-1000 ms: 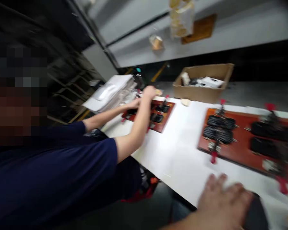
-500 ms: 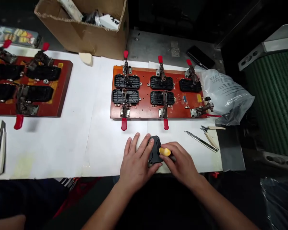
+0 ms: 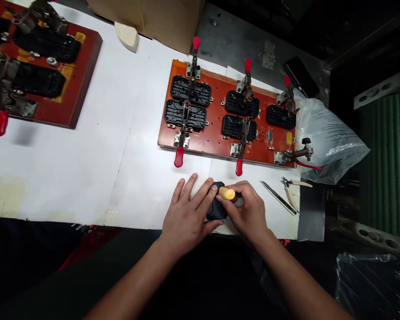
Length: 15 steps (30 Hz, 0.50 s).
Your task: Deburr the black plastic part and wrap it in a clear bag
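My left hand (image 3: 186,213) lies on a small black plastic part (image 3: 216,208) near the table's front edge, its fingers spread over the part's left side. My right hand (image 3: 248,212) pinches a small yellow-handled tool (image 3: 227,193) against the top of the same part. Just beyond my hands lies an orange jig board (image 3: 216,133) with several black parts held under red-handled toggle clamps (image 3: 178,156).
A second red jig board (image 3: 70,106) with black parts sits at the far left. A cardboard box (image 3: 160,18) stands at the back. A knife (image 3: 278,198) and pliers (image 3: 291,193) lie right of my hands, next to a clear plastic bag (image 3: 326,138). White paper (image 3: 86,155) covers the table.
A second ago the view faced left toward a co-worker; it has swung onto my bench. Over the last half second both hands stay on the black part, the view shifting slightly.
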Motion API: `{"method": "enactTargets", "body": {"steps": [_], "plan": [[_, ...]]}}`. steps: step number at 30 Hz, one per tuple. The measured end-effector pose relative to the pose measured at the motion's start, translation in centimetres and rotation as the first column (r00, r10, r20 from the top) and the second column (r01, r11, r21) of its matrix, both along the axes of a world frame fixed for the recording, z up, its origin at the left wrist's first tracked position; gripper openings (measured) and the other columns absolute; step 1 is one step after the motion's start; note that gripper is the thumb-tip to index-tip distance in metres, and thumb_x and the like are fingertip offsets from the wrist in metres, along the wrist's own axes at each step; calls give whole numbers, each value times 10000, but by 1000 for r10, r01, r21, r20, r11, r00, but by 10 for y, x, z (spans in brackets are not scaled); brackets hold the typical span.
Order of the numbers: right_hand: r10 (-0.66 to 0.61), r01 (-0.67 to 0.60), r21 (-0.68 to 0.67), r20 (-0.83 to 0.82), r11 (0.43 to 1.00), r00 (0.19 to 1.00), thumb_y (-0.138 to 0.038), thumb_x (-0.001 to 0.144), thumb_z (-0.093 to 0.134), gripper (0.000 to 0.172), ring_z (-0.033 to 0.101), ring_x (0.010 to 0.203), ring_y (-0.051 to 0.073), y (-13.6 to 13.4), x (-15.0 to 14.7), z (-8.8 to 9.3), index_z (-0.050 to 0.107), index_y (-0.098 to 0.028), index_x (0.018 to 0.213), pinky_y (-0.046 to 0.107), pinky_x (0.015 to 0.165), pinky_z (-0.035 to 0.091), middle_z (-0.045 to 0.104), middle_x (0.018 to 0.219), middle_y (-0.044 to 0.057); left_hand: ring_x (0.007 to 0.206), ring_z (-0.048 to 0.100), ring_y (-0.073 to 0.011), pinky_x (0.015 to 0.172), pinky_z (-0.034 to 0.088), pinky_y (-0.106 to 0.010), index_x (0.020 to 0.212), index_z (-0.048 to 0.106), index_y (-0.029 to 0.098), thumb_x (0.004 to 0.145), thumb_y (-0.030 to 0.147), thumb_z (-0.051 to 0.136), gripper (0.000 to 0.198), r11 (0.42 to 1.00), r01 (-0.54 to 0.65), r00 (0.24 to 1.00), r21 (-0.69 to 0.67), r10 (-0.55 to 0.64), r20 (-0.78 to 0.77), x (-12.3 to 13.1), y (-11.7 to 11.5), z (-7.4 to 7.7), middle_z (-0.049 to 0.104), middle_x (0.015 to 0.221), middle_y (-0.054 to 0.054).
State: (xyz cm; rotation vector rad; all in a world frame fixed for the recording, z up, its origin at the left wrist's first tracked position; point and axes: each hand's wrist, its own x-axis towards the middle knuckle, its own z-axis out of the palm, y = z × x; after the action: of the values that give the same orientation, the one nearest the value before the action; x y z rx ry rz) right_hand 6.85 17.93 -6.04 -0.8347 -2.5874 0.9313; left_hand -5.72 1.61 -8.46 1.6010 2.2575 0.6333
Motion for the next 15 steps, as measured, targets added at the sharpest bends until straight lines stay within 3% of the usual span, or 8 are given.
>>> {"method": "enactTargets", "body": {"steps": [5, 10, 15], "plan": [[-16, 16, 29, 2, 999, 1000, -310, 961, 762, 198, 602, 695, 162, -2, -2, -1, 579, -245, 1000, 307, 659, 532, 630, 892, -6, 1643, 218, -381, 1358, 165, -616, 1614, 453, 236, 983, 640, 597, 763, 1000, 0, 1000, -14, 0, 7, -1, 1, 2, 359, 1737, 4], [34, -33, -21, 32, 999, 999, -331, 969, 751, 185, 608, 709, 170, -2, -3, -2, 586, -249, 993, 305, 641, 516, 632, 893, -2, 1644, 215, -385, 1366, 148, -610, 1605, 471, 231, 975, 653, 603, 770, 1000, -2, 1000, 3, 2, 2, 0, 0, 1, 376, 1730, -10], [-3, 2, 51, 23, 999, 1000, -332, 970, 752, 179, 585, 689, 175, -2, 5, 1, 604, -243, 1017, 313, 646, 512, 614, 864, -1, 1645, 209, -384, 1366, 149, -614, 1620, 444, 234, 960, 671, 612, 809, 1000, 0, 1000, -18, 0, 0, 2, 0, 2, 363, 1737, -1]]}}
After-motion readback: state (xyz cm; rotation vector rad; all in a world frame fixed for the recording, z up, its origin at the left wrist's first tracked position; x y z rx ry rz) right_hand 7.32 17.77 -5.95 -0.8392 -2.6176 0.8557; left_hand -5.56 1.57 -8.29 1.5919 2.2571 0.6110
